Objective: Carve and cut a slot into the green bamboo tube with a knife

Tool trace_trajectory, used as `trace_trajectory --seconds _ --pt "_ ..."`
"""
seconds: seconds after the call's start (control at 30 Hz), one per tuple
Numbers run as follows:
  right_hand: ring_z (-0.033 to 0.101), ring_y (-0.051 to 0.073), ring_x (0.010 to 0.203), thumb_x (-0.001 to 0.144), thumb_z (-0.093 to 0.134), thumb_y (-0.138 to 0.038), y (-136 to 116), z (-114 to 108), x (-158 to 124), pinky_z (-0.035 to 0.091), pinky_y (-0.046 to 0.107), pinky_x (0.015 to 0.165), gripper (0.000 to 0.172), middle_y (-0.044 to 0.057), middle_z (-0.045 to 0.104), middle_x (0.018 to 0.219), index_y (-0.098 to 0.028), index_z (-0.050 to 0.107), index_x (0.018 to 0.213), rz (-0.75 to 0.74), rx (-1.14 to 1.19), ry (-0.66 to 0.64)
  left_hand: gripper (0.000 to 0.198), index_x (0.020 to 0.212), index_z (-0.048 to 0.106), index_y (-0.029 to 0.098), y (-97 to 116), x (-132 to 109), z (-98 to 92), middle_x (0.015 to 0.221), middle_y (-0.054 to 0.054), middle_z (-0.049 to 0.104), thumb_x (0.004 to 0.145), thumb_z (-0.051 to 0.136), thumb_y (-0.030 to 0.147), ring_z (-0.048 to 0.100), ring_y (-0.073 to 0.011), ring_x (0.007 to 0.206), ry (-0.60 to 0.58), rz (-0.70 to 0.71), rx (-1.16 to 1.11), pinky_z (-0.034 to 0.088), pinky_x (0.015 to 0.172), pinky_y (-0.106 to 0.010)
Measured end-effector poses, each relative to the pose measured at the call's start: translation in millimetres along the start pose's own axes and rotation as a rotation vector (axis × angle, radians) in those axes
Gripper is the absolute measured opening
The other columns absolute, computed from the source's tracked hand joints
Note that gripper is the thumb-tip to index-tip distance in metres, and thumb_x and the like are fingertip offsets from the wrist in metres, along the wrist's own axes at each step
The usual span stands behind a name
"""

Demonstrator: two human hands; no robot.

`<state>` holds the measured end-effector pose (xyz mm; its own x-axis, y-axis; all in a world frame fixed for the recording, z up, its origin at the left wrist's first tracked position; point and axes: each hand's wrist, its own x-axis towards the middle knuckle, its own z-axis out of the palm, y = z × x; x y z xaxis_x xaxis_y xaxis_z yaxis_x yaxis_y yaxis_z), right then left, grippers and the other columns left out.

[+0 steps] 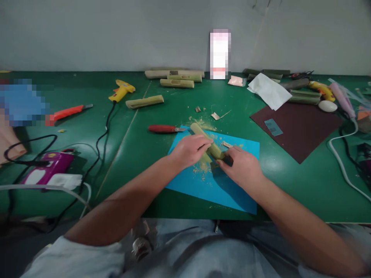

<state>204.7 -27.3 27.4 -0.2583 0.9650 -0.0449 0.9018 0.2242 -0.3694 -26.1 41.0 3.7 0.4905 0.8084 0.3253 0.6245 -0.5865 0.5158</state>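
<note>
From the head camera, the left hand [188, 151] is clasping the bamboo piece [203, 135] around its middle, fingers wrapped over the top. The piece is lying slantwise on the blue sheet [234, 195], with its far end pointing toward the knife [164, 129]. The right hand [242, 168] is pinching a small dark scrap [228, 160] against the near end of the bamboo. What the scrap is, I cannot tell.

The bamboo is looking light, stiff and dry. It is probably hollow, with a smooth rounded skin that could roll or slip, so the middle is likely the surest place to hold it.

No box or bowl is showing anywhere. Pale dust [202, 166] is lying loose on the sheet under the hands, and more bamboo lengths [176, 83] are resting bare on the green table [290, 181].
</note>
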Motion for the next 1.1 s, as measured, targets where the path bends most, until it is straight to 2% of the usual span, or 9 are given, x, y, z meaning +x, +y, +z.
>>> trace_trajectory --seconds 0.17,0.33,0.5,0.53,0.67,0.83,1.0,1.03,1.1 --pt "0.068 0.021 0.085 0.091 0.066 -0.041 0.1 0.4 -0.1 0.043 0.032 0.064 0.02 0.007 0.073 0.095 -0.022 0.068 0.089 -0.005 -0.006 0.029 0.025 0.091 0.076 0.019 -3.3 -0.5 -5.7 0.092 -0.007 0.075 0.097 0.055 0.031 0.069 -0.0202 0.088 0.185 -0.162 0.098 0.055 0.086 -0.033" --pt "0.068 0.022 0.084 0.09 0.066 -0.042 1.0 0.6 0.1 0.042 0.032 0.062 0.02 0.007 0.073 0.096 -0.022 0.068 0.088 0.008 -0.005 0.005 0.025 0.105 0.077 0.022 2.5 -4.5 0.5 0.1 -0.007 0.077 0.099 0.054 0.03 0.071 -0.021 0.096 -0.005 -0.028 -0.013 0.055 0.088 -0.033" --pt "0.069 0.023 0.09 0.092 0.066 -0.042 0.6 0.7 -0.2 0.043 0.033 0.065 0.021 0.007 0.073 0.1 -0.021 0.068 0.091 0.004 0.002 0.007 0.024 0.093 0.077 0.019 -4.0 -2.6 -1.2 0.094 -0.009 0.076 0.097 0.057 0.031 0.07 -0.0224 0.09 0.201 -0.147 0.073 0.055 0.088 -0.035" --pt "0.069 0.023 0.089 0.092 0.066 -0.042 0.4 0.9 -0.3 0.043 0.033 0.065 0.022 0.008 0.073 0.1 -0.02 0.069 0.092 0.007 -0.001 0.002 0.025 0.093 0.077 0.018 -2.6 -3.1 -1.2 0.094 -0.009 0.076 0.097 0.056 0.03 0.071 -0.0226 0.091 0.184 -0.126 0.074 0.055 0.087 -0.035" --pt "0.068 0.022 0.085 0.091 0.065 -0.042 0.1 1.4 -0.8 0.043 0.033 0.063 0.022 0.007 0.073 0.1 -0.02 0.069 0.092 0.005 -0.002 -0.004 0.027 0.107 0.076 0.022 6.5 -5.7 0.3 0.104 -0.008 0.077 0.101 0.051 0.031 0.071 -0.0216 0.097 -0.061 0.007 0.018 0.055 0.086 -0.033" --pt "0.069 0.023 0.089 0.092 0.065 -0.043 -1.1 0.2 -0.4 0.044 0.033 0.065 0.023 0.008 0.073 0.101 -0.021 0.069 0.092 0.01 0.005 -0.015 0.025 0.097 0.076 0.019 3.1 -3.6 -0.9 0.095 -0.009 0.075 0.098 0.053 0.03 0.07 -0.0221 0.09 0.161 -0.133 0.15 0.055 0.085 -0.034" --pt "0.068 0.022 0.084 0.091 0.066 -0.041 -1.2 -0.4 -1.6 0.041 0.032 0.062 0.021 0.007 0.073 0.096 -0.02 0.069 0.091 -0.002 -0.027 -0.013 0.029 0.11 0.075 0.022 12.0 -12.2 10.6 0.096 -0.007 0.075 0.102 0.049 0.032 0.07 -0.02 0.086 -0.086 0.071 0.103 0.055 0.076 -0.03" --pt "0.069 0.022 0.084 0.092 0.066 -0.041 -0.9 -0.2 -1.8 0.041 0.032 0.062 0.021 0.007 0.073 0.097 -0.02 0.069 0.091 -0.002 -0.027 -0.009 0.029 0.109 0.075 0.022 10.9 -12.4 10.8 0.094 -0.007 0.075 0.102 0.048 0.031 0.07 -0.0197 0.086 -0.068 0.073 0.105 0.055 0.076 -0.03" --pt "0.069 0.022 0.086 0.092 0.065 -0.042 -0.6 0.1 -1.9 0.041 0.032 0.062 0.023 0.007 0.073 0.099 -0.02 0.069 0.091 0.003 -0.025 0.0 0.029 0.101 0.075 0.019 6.4 -10.9 8.8 0.095 -0.008 0.075 0.102 0.049 0.03 0.07 -0.0202 0.09 0.104 -0.012 0.137 0.056 0.083 -0.032"
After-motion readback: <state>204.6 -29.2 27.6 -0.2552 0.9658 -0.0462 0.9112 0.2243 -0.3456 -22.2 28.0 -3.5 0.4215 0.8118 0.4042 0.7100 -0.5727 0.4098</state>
